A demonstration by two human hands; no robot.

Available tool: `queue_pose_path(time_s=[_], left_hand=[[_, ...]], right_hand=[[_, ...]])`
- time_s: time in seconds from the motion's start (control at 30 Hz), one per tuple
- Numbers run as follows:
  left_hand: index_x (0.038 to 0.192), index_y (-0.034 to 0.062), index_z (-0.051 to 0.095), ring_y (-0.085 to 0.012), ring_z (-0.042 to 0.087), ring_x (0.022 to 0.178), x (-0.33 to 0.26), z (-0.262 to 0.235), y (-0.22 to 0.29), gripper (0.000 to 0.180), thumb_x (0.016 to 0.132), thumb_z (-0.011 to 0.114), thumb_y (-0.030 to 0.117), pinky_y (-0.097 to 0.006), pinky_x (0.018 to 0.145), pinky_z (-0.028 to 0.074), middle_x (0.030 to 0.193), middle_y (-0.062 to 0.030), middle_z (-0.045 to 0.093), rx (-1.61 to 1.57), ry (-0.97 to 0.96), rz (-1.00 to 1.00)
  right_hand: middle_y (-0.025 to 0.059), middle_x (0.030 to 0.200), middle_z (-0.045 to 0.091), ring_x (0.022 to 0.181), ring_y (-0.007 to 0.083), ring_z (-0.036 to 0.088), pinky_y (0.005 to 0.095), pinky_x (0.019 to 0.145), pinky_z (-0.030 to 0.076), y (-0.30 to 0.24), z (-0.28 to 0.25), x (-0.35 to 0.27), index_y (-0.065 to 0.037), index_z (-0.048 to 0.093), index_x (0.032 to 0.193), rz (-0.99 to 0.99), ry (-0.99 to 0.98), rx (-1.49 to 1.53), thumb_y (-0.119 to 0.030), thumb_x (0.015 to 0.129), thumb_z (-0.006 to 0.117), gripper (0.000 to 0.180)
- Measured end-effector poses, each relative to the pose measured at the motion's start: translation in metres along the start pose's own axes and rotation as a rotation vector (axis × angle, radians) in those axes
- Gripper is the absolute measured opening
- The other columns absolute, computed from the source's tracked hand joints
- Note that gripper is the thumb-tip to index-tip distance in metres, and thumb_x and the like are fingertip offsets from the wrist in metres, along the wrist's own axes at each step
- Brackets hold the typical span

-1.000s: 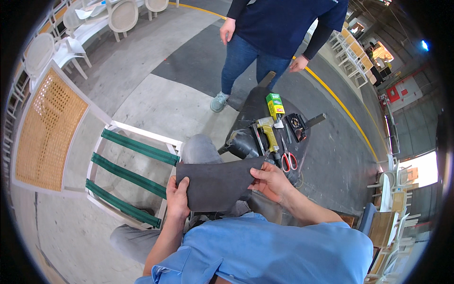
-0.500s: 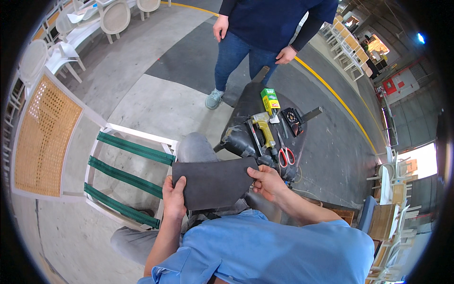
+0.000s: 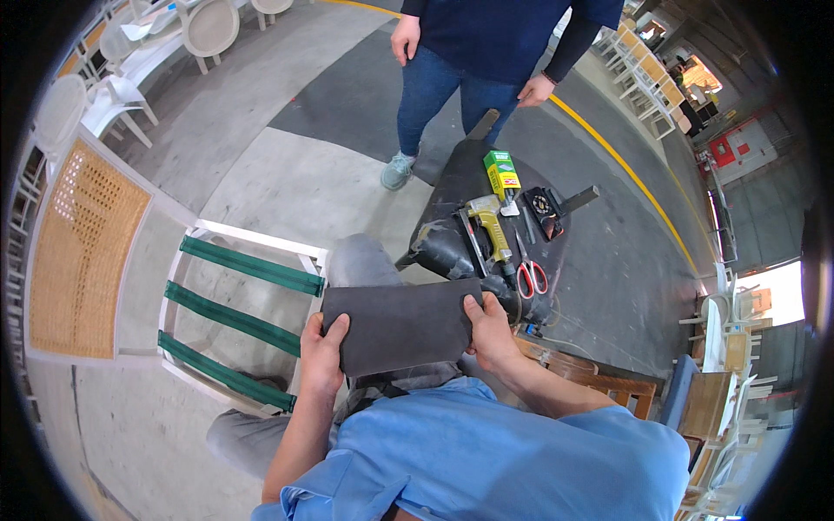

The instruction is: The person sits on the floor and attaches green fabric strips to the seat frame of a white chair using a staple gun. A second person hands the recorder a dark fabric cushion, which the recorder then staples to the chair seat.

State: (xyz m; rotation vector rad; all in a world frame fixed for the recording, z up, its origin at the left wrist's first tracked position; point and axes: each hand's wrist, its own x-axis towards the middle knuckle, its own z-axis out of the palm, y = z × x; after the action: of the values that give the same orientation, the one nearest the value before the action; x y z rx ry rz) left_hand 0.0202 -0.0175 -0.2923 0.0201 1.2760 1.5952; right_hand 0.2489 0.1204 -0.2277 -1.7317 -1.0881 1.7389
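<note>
I hold a dark grey rectangular pad flat over my lap with both hands. My left hand grips its left edge. Its right edge is held by my right hand. Just left of the pad lies a white chair frame on the floor, with three green webbing straps across its seat opening and a cane back.
A black padded stool ahead carries a yellow staple gun, red-handled scissors, a green box and a black tool. A person in dark top and jeans stands behind it. White chairs stand far left; wooden frames sit right.
The view has shifted slightly downward. Both hands keep their grip on the grey pad, which sits a little lower and more level over my lap.
</note>
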Motion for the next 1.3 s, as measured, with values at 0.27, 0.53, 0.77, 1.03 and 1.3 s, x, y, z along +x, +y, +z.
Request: queue_pose_path(time_s=[0.27, 0.53, 0.77, 1.03, 1.3], left_hand=[[0.126, -0.0022, 0.055, -0.0207, 0.064, 0.11, 0.006, 0.001, 0.035, 0.04, 0.092, 0.074, 0.004, -0.034, 0.096, 0.053, 0.118, -0.0122, 0.065, -0.025, -0.101, -0.169], [0.123, -0.0008, 0.056, -0.0184, 0.067, 0.102, 0.008, 0.0, 0.038, 0.044, 0.083, 0.073, -0.004, -0.033, 0.095, 0.052, 0.11, -0.0098, 0.07, 0.404, -0.059, 0.16], [0.126, -0.0009, 0.054, -0.0198, 0.068, 0.102, 0.003, 0.016, 0.07, 0.053, 0.081, 0.082, 0.002, -0.033, 0.092, 0.054, 0.112, -0.0108, 0.07, 0.365, -0.115, 0.027], [0.131, -0.0004, 0.059, -0.0212, 0.065, 0.112, 0.01, 0.0, 0.09, 0.059, 0.08, 0.086, 0.011, -0.034, 0.102, 0.049, 0.119, -0.0087, 0.069, 0.212, -0.366, -0.237], [0.137, 0.0, 0.053, -0.0203, 0.068, 0.104, 0.0, -0.004, 0.094, 0.063, 0.082, 0.083, 0.005, -0.033, 0.094, 0.054, 0.115, -0.0108, 0.07, 0.187, -0.211, -0.077]], right_hand=[[0.01, 0.106, 0.068, 0.094, 0.016, 0.061, 0.0327, 0.083, 0.049, 0.04, 0.0, 0.026, -0.001, 0.058, 0.122, -0.179, 0.042, -0.109, -0.024, 0.108, 0.056, 0.027], [0.0157, 0.106, 0.07, 0.099, 0.0218, 0.065, 0.0365, 0.091, 0.05, 0.05, -0.004, 0.039, 0.002, 0.059, 0.117, -0.366, 0.013, -0.271, -0.021, 0.105, 0.059, 0.026], [0.0209, 0.104, 0.069, 0.1, 0.0295, 0.067, 0.0399, 0.091, 0.05, 0.052, -0.01, 0.043, 0.002, 0.058, 0.115, -0.462, 0.037, -0.439, -0.024, 0.104, 0.061, 0.028], [0.0234, 0.104, 0.069, 0.101, 0.0351, 0.068, 0.0417, 0.09, 0.051, 0.042, -0.009, 0.037, 0.002, 0.059, 0.114, -0.485, 0.046, -0.503, -0.024, 0.102, 0.063, 0.029], [0.026, 0.104, 0.068, 0.101, 0.0404, 0.068, 0.0448, 0.088, 0.051, 0.039, -0.012, 0.041, 0.002, 0.058, 0.113, -0.465, 0.033, -0.596, -0.024, 0.102, 0.064, 0.03]])
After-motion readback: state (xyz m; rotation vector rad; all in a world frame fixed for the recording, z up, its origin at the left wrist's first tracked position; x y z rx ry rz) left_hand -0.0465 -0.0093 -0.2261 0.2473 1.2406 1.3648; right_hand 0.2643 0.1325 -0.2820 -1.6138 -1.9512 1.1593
